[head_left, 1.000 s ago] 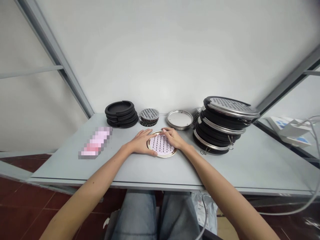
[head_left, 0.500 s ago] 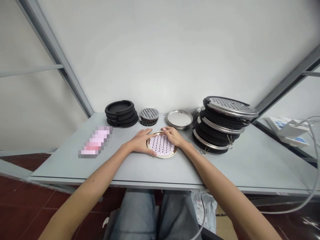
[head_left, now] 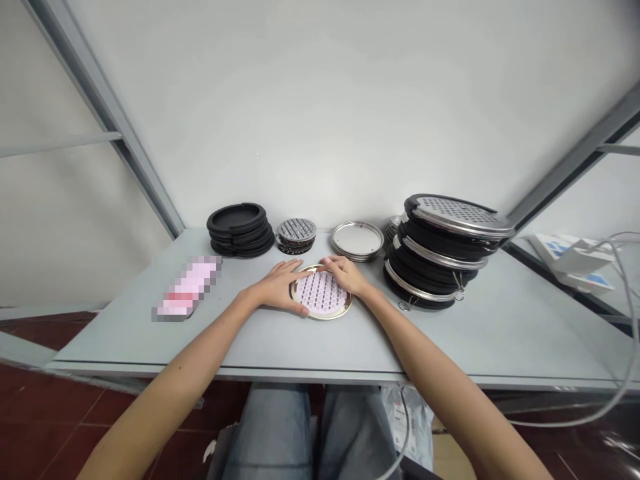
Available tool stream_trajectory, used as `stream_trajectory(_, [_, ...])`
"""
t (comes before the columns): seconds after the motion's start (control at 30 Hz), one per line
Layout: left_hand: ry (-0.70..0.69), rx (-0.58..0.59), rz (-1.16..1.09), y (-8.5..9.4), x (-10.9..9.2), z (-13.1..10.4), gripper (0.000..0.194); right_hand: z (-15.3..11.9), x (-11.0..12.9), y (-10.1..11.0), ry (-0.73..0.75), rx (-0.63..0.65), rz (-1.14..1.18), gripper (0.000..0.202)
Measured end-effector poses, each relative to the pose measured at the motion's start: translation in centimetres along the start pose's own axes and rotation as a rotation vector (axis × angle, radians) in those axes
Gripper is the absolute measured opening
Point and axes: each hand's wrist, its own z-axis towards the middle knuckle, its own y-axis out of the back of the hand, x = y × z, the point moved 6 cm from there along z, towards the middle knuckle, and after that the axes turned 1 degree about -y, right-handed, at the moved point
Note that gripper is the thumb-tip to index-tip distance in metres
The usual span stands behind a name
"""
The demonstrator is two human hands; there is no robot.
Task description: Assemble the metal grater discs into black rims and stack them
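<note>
A round metal plate with a shiny gold-toned rim [head_left: 333,315] lies on the table near its front. A pale perforated disc [head_left: 324,298] with rows of small dark holes sits inside that rim. My left hand [head_left: 283,288] grips the plate's left side, thumb at the near edge and fingers along the far edge. At the far right edge, my right hand [head_left: 345,274] has its fingers curled over the rim and the disc. My fingers hide parts of the rim.
Behind the plate stand black rings [head_left: 237,233], silver perforated discs [head_left: 296,233] and shallow metal lids [head_left: 357,239], each stacked. A tall leaning stack of black and silver round assemblies [head_left: 440,260] is on the right. A blurred-out pink object [head_left: 189,287] lies left. A white cable [head_left: 623,320] hangs at right.
Both hands stay on the plate in almost the same grip. The whole view has shifted slightly; I see no clear movement of the plate on the table.
</note>
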Motion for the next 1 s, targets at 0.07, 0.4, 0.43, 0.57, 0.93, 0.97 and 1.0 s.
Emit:
stream_trajectory(0.07, [-0.003, -0.001, 0.001, 0.0, 0.0, 0.0, 0.110, 0.0, -0.1, 0.0, -0.002, -0.007, -0.009, 0.057])
stream_trajectory(0.4, [0.032, -0.003, 0.016, -0.1, 0.2, 0.3, 0.108, 0.5, -0.9, -0.3, -0.012, -0.016, -0.011, 0.052])
stream_trajectory(0.43, [0.034, -0.003, 0.015, -0.2, 0.2, 0.3, 0.108, 0.5, -1.1, -0.4, -0.018, -0.012, -0.005, 0.053])
stream_trajectory(0.57, [0.035, 0.004, 0.023, -0.2, 0.2, 0.3, 0.108, 0.7, -1.5, -0.6, -0.031, -0.003, 0.010, 0.051])
stream_trajectory(0.93, [0.051, -0.004, 0.002, -0.2, 0.4, 0.4, 0.109, 0.6, -1.2, -0.6, 0.026, -0.020, -0.095, 0.051])
stream_trajectory(0.97, [0.052, -0.002, 0.000, -0.2, 0.4, 0.4, 0.109, 0.5, -1.1, -0.6, 0.031, -0.015, -0.095, 0.051])
stream_trajectory(1.0, [0.050, 0.000, -0.002, -0.2, 0.4, 0.4, 0.109, 0.5, -1.0, -0.6, 0.035, -0.012, -0.093, 0.051])
